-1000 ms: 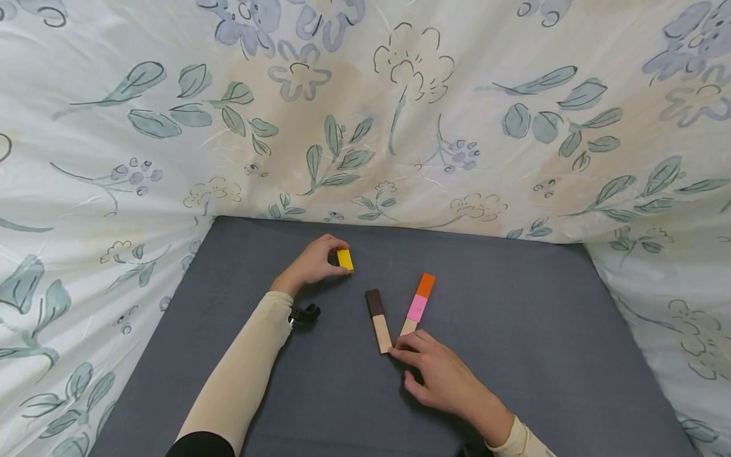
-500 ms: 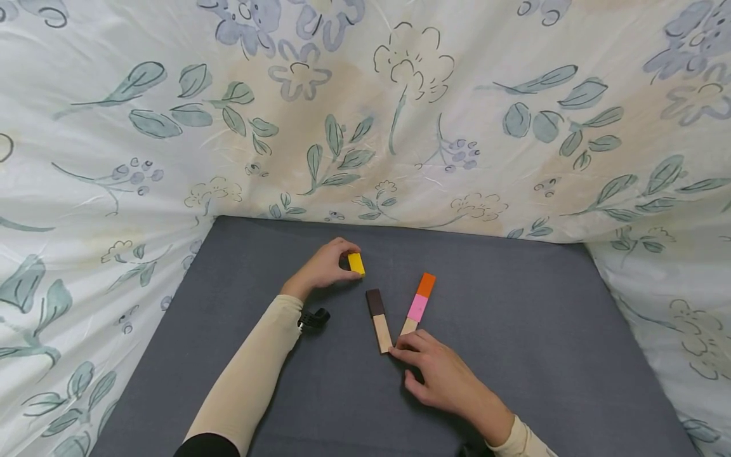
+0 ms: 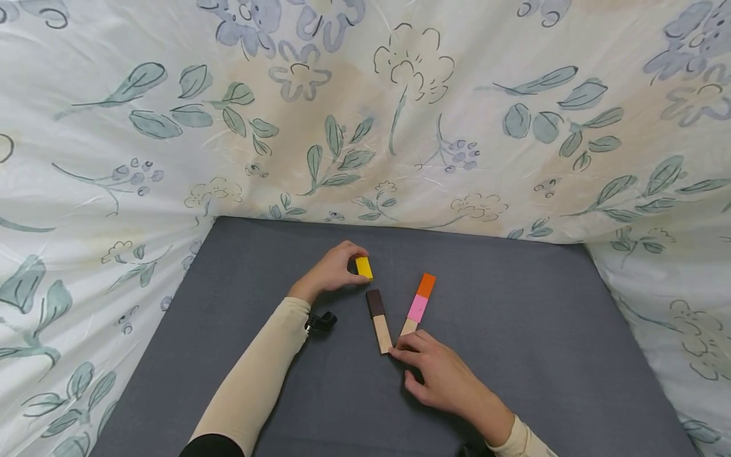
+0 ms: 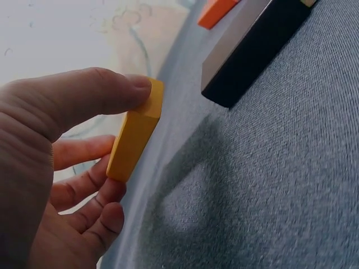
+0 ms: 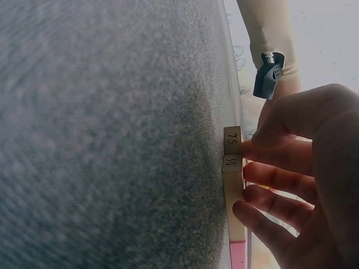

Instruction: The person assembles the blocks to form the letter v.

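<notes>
My left hand point(image 3: 335, 273) pinches a yellow block point(image 3: 364, 268) between thumb and fingertips. In the left wrist view the yellow block point(image 4: 134, 134) is tilted above the grey cloth. Just below it in the head view lies a dark brown block point(image 3: 375, 303), end to end with a plain wooden block point(image 3: 382, 334). To their right, an orange block point(image 3: 426, 285), a pink block point(image 3: 417, 308) and another plain wooden block point(image 3: 408, 326) form a slanted row. The fingertips of my right hand point(image 3: 436, 371) rest on that row's near end, partly hiding it.
A dark grey cloth point(image 3: 514, 330) covers the work surface. Behind it and along both sides hangs a white, flower-printed sheet point(image 3: 365, 114). In the right wrist view, the wooden block ends carry printed numbers, 75 point(image 5: 231, 139) and 50 point(image 5: 231, 162).
My left hand has carried the yellow block right and slightly nearer, close to the far end of the dark brown block. The right hand and the two rows have stayed in place.
</notes>
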Demonstrator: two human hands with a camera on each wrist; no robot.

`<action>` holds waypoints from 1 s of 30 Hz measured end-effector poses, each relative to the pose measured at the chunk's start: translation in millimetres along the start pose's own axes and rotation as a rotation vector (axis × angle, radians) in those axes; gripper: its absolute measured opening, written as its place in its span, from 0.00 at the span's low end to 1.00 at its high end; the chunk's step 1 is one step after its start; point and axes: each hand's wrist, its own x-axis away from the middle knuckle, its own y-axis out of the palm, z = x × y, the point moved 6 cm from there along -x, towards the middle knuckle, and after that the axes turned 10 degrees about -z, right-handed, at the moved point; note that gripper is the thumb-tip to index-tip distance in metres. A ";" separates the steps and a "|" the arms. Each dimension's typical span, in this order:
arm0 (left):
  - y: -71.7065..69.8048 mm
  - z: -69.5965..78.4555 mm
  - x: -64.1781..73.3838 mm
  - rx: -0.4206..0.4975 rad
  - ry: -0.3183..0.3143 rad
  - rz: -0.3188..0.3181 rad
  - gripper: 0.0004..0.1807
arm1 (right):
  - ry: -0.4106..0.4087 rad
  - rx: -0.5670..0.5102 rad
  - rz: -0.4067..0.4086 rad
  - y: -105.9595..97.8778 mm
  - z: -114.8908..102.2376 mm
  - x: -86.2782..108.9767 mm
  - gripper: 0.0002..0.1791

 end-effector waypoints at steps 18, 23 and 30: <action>16.0 2.0 -8.5 -0.029 0.016 -0.028 0.33 | 0.022 0.007 -0.009 0.7 -0.2 0.6 0.22; 20.1 3.5 -7.7 -0.045 0.003 -0.046 0.32 | 0.031 0.003 -0.018 0.8 -0.8 -0.5 0.22; 21.9 5.2 -7.8 -0.043 0.001 -0.049 0.33 | 0.022 0.014 -0.004 0.4 -0.4 -0.7 0.23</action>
